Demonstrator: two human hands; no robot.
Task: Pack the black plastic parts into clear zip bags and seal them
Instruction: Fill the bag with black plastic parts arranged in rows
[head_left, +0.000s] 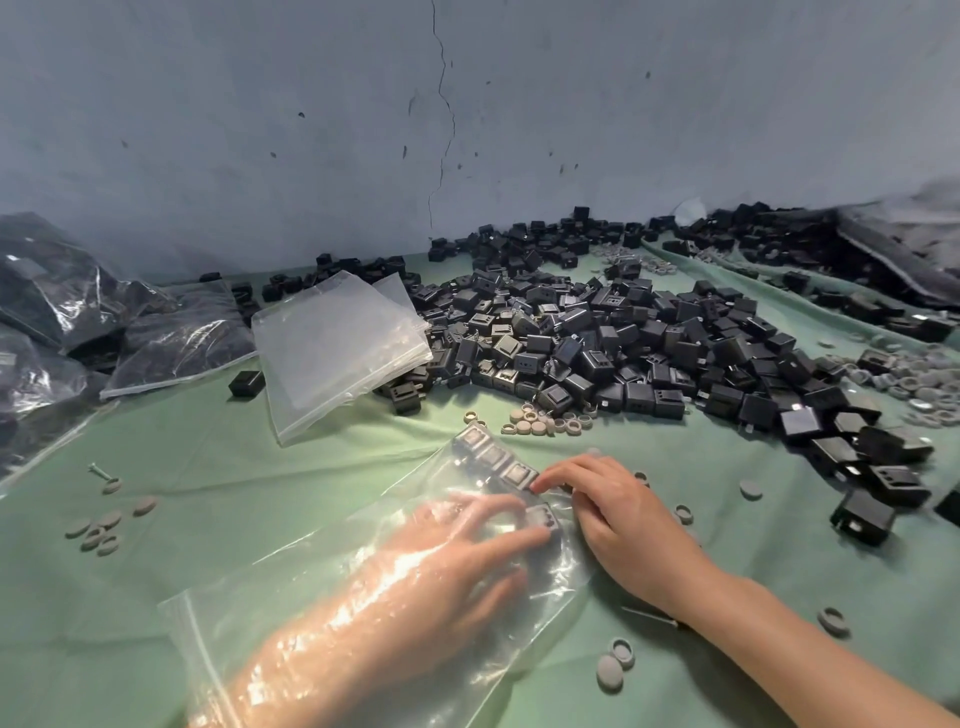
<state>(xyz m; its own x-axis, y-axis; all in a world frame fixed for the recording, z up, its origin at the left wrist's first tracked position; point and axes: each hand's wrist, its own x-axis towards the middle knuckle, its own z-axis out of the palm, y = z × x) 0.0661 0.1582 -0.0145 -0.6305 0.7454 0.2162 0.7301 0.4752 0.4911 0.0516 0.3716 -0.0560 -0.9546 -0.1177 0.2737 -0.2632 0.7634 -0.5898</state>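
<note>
Right, here we are at the desk (156, 519), draped in green cloth, and the left hand (457, 551) is buried wrist-deep inside a clear zip bag (291, 597) lying flat near the front edge. Its fingers are spread and fairly straight under the film, with the tips up against a black plastic part (540, 517) deep in the bag. A row of packed parts (493, 457) sits along the bag's far end.

The right hand (623, 519) is outside the bag. Its fingers are bent and the tips press down on the film right beside that row. The thumb is tucked under, so I can't tell whether it is pinching the plastic or only pressing.

Beyond the hands, a big pile of loose black parts (623, 338) sprawls across the middle and right, running back to the cracked wall (311, 130). Just left of it a stack of empty bags (337, 343) leans on the heap. Filled bags (78, 312) are piled at the far left. Small grey rings (545, 423) cluster between the pile and the open bag, and more are scattered over the cloth.
</note>
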